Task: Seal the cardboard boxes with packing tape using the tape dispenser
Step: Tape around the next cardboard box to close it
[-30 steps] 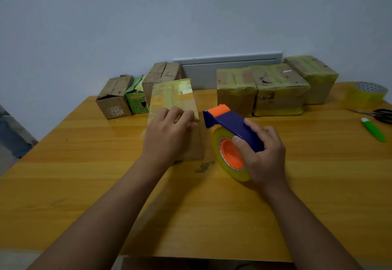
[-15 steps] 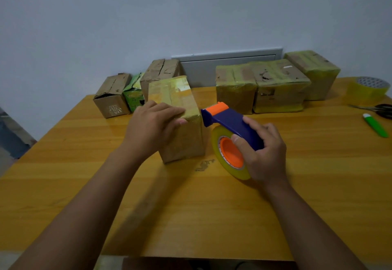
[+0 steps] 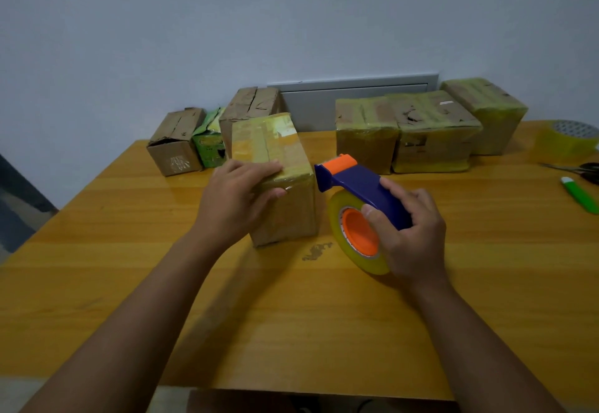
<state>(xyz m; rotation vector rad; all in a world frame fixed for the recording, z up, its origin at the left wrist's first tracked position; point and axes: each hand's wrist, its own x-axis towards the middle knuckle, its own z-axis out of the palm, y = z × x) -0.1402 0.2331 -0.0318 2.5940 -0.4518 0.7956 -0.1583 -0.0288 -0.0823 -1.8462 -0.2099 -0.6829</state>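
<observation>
A tape-wrapped brown cardboard box stands mid-desk on the glossy yellow wooden desk, its long axis running from the near edge toward the far edge. The left hand grips its near top edge, fingers on top and thumb on the front face. Just right of it, the right hand clasps the blue-and-orange tape dispenser, whose orange nose points left at the box. A pale grey wall rises behind the far edge.

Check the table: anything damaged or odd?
Yes. The taped cardboard box at the back right has a torn hole in its top, and the wooden table shows a scuffed patch just below the blue tape dispenser.
</observation>
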